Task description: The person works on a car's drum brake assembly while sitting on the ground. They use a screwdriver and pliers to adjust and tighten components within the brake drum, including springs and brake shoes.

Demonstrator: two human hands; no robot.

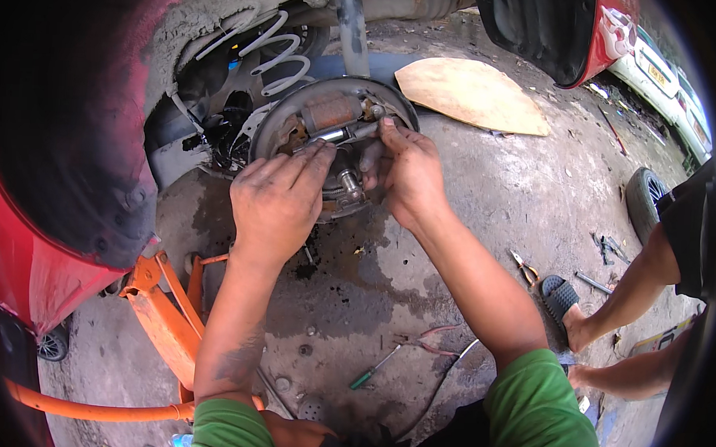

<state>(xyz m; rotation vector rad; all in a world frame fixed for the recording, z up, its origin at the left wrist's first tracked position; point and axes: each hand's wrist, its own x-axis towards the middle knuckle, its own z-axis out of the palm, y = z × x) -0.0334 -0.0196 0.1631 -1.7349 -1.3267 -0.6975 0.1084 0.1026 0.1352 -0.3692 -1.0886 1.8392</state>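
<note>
Head view: left hand (277, 200) flat on brake backplate (287, 116); right hand (404, 171) fingers pinch the metal rod (342, 135) crossing it. Rod stiff, greasy, likely slippery; grip its ends.

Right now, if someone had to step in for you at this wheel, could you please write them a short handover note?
Left hand: fingers spread flat over the lower part of the brake backing plate, fingertips at the metal rod.
Right hand: pinching the rod's right end with its fingertips.
Layout: wheel and drum are off; the coil spring sits above left, the orange floor jack is under the red car body. A green-handled screwdriver and red-handled pliers lie on the concrete near the knees.
Done: hub exposed.
Left: rod not seated; drum and wheel off.
</note>
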